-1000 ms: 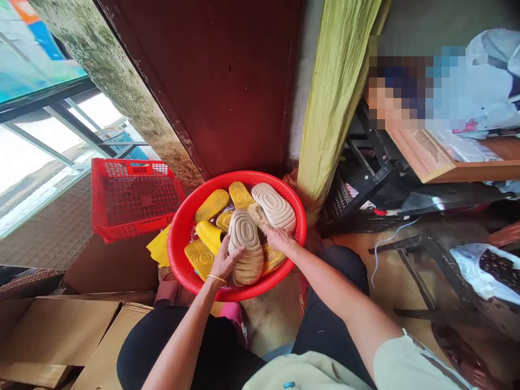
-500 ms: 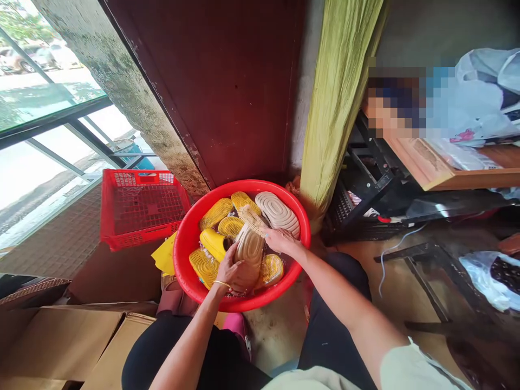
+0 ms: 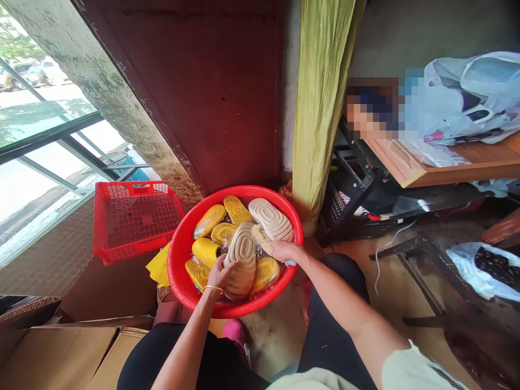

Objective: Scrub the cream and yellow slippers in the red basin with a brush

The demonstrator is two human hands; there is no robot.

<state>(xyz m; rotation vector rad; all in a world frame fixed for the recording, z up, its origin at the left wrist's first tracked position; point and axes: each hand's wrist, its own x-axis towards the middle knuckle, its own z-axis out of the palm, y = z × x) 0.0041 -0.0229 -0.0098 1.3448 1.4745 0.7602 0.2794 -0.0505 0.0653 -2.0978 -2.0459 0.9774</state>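
Observation:
My left hand [image 3: 221,272] grips a cream-coloured shoe [image 3: 242,252] by its side, its ridged sole facing up, over the red basin [image 3: 175,281]. In my right hand [image 3: 284,251] is a scrub brush [image 3: 261,237] with pale bristles; a light blue end of its handle shows below the palm. The bristles are just right of the held shoe's sole. Another cream shoe [image 3: 271,218] lies sole up at the basin's back right. Several yellow shoes sit in the water, among them one upper side up [image 3: 205,251] and one sole up [image 3: 266,274].
A red plastic crate [image 3: 138,216] stands left of the basin, above cardboard boxes [image 3: 57,352]. A dark red door [image 3: 211,97] and a yellow-green curtain [image 3: 320,108] are behind. At right are a wooden tray [image 3: 459,172] with plastic bags and a dark metal frame [image 3: 422,276].
The brush has come off the held shoe's sole, moving down and to the right with my right hand. My left hand keeps hold of the shoe. The whole view has shifted slightly.

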